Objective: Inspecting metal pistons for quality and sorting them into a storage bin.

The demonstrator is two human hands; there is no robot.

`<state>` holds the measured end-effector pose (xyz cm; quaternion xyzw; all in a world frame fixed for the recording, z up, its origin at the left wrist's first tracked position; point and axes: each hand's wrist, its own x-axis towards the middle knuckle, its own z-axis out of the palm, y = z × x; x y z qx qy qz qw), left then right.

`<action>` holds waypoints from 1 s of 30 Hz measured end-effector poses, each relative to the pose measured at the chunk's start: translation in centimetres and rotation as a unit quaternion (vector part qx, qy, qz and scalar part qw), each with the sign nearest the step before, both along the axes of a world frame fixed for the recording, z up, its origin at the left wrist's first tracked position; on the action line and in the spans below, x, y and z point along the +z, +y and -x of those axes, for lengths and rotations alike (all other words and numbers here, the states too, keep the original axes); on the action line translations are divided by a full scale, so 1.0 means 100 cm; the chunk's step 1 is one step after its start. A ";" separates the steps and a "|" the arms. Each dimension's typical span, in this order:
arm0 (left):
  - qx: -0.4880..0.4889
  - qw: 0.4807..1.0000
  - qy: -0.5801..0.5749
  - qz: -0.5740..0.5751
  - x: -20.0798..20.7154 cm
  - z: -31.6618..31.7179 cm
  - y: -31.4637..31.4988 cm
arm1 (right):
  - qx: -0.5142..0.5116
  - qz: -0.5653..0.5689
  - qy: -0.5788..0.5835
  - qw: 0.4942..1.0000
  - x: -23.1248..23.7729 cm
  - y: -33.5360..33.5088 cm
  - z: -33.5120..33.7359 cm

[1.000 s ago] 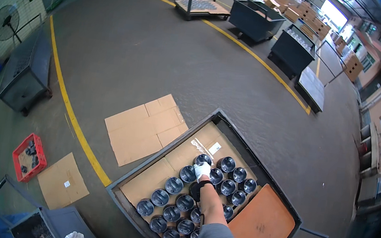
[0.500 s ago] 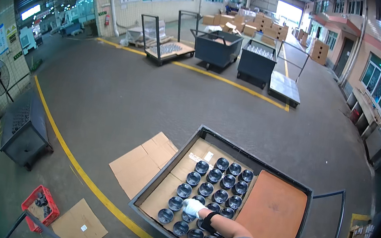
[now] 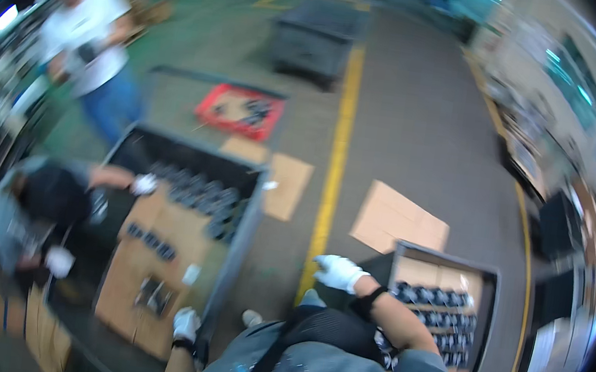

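My left hand (image 3: pixel 186 324), in a white glove, is over the near right side of a dark-walled cart (image 3: pixel 239 246) lined with cardboard. Blur hides whether its fingers grip or touch anything. My right hand (image 3: pixel 337 274), also white-gloved with a black wristband, is held out over the floor between two carts, fingers loosely apart and nothing visible in it. To its right, rows of black round cups (image 3: pixel 439 317) stand in the second cart (image 3: pixel 488 324). In the left cart are dark round parts (image 3: pixel 199 192), a short row of small dark pieces (image 3: pixel 151 240) and a brownish block-like item (image 3: pixel 154 295).
A co-worker in grey (image 3: pixel 47 206) leans over the left cart, gloved hands at its far and left sides. Another person in white (image 3: pixel 89 30) stands behind. A red crate (image 3: pixel 240 111), cardboard sheets (image 3: pixel 400 218) and a grey bin (image 3: pixel 316 38) are on the floor beside a yellow line (image 3: pixel 337 154).
My view has swung left, bringing the left cart and two people into sight. My right hand has left the cups in the right cart; my left hand has come into view.
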<state>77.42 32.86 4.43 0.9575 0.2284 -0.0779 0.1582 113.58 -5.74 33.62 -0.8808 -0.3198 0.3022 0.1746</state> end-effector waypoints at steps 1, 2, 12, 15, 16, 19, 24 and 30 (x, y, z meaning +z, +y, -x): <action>0.274 0.881 -0.088 0.375 0.007 0.013 -0.004 | 0.015 0.004 0.006 1.000 -0.005 0.010 -0.001; 0.476 0.555 -0.194 0.655 0.018 0.016 -0.010 | 0.032 0.005 0.011 0.999 -0.014 0.021 -0.003; 0.657 0.524 -0.193 0.506 0.077 0.016 -0.013 | 0.171 0.008 0.021 0.985 -0.108 0.134 -0.069; 0.647 0.549 -0.182 0.497 0.066 -0.026 0.006 | 0.104 -0.051 0.102 0.988 -0.125 0.151 -0.097; 0.641 0.567 -0.166 0.490 0.062 -0.048 0.013 | 0.065 -0.030 0.113 0.991 -0.132 0.146 -0.106; 0.590 0.572 -0.162 0.546 0.033 -0.123 0.029 | -0.048 -0.031 0.175 0.983 -0.149 0.138 -0.133; 0.500 0.731 0.062 0.460 -0.022 -0.273 0.043 | -0.247 0.013 0.268 0.931 -0.227 0.045 -0.139; 0.362 0.851 0.237 0.298 -0.128 -0.372 0.029 | -0.402 0.109 0.337 0.844 -0.248 -0.016 -0.111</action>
